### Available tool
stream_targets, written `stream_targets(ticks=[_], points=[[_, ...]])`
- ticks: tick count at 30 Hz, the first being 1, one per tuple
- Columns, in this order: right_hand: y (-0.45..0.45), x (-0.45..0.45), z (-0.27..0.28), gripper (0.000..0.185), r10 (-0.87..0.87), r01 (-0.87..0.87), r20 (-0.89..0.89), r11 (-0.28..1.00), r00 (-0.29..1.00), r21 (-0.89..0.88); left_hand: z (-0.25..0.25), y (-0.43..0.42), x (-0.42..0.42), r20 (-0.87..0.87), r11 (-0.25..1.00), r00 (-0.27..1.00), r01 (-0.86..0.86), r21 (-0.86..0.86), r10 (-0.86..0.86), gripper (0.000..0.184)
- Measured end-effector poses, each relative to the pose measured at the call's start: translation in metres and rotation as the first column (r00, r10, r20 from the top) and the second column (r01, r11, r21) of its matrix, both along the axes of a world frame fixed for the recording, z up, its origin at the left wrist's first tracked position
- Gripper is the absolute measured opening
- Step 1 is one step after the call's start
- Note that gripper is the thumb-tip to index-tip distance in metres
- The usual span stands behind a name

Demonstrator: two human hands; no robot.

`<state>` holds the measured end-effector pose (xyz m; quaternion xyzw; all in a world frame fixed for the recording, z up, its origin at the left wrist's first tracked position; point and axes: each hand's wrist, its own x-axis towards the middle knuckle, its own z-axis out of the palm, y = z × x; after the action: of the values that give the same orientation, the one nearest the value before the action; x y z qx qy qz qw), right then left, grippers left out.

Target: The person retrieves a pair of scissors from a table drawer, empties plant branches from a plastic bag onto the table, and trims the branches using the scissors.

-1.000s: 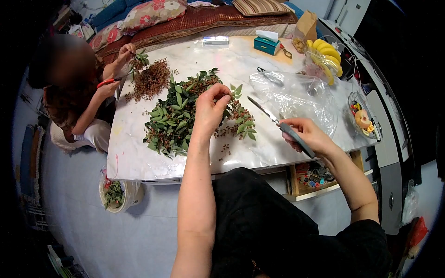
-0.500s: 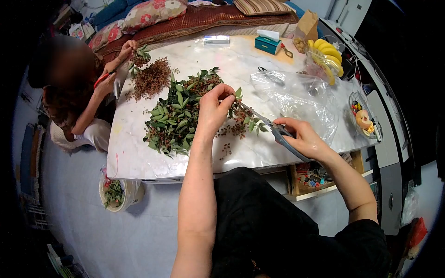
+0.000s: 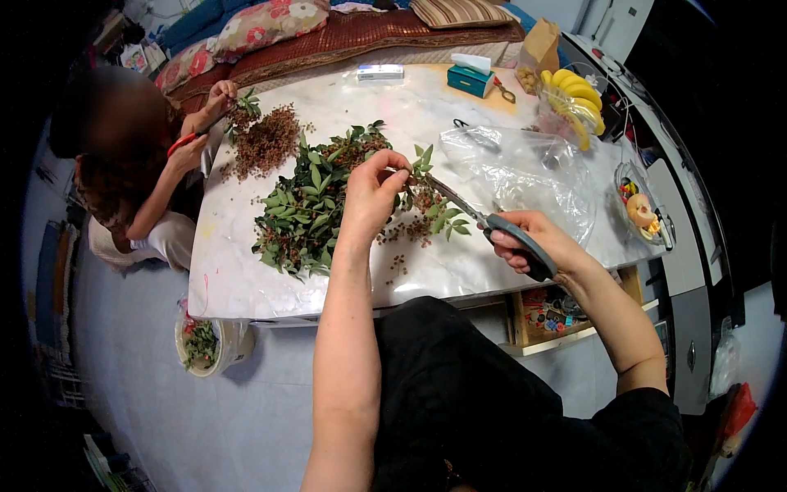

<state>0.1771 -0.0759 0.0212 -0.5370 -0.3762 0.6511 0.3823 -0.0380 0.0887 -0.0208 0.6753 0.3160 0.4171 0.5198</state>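
My left hand (image 3: 375,193) pinches a leafy sprig (image 3: 424,160) with small reddish-brown berries hanging below it. In my right hand (image 3: 537,238) is a pair of grey-handled scissors (image 3: 492,223), the fingers wrapped round the handles. Their blades point up and left, the tips at the sprig close to my left fingertips. Beneath and left of my left hand lies a heap of leafy branches (image 3: 307,201) with berries. Loose berry clusters (image 3: 418,223) lie on the table under the sprig, partly overlapped by its leaves.
Across the marble-patterned table (image 3: 246,287), a person's hands (image 3: 197,135) hold a sprig and red-handled scissors beside a berry pile (image 3: 266,139). A clear plastic bag (image 3: 525,176), tissue box (image 3: 470,80) and bananas (image 3: 578,94) lie right. A bucket (image 3: 215,353) with leaves stands on the floor.
The scissors in my right hand have rotated, and their handles and blades now sit closer together. My left hand has shifted slightly left, still holding the sprig.
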Motion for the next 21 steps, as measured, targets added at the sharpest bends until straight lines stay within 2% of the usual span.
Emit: stream_targets(ticks=[3, 21], points=[[-0.001, 0.001, 0.002, 0.02, -0.002, 0.001, -0.043, 1.0, 0.999, -0.016, 0.006, -0.003, -0.001, 0.035, 1.0, 0.999, 0.009, 0.006, -0.009, 0.008], [-0.004, -0.004, 0.007, 0.023, 0.054, -0.054, -0.006, 0.999, 0.999, 0.002, 0.009, -0.007, -0.002, 0.065, 0.999, 0.998, 0.002, 0.032, -0.004, 0.008]])
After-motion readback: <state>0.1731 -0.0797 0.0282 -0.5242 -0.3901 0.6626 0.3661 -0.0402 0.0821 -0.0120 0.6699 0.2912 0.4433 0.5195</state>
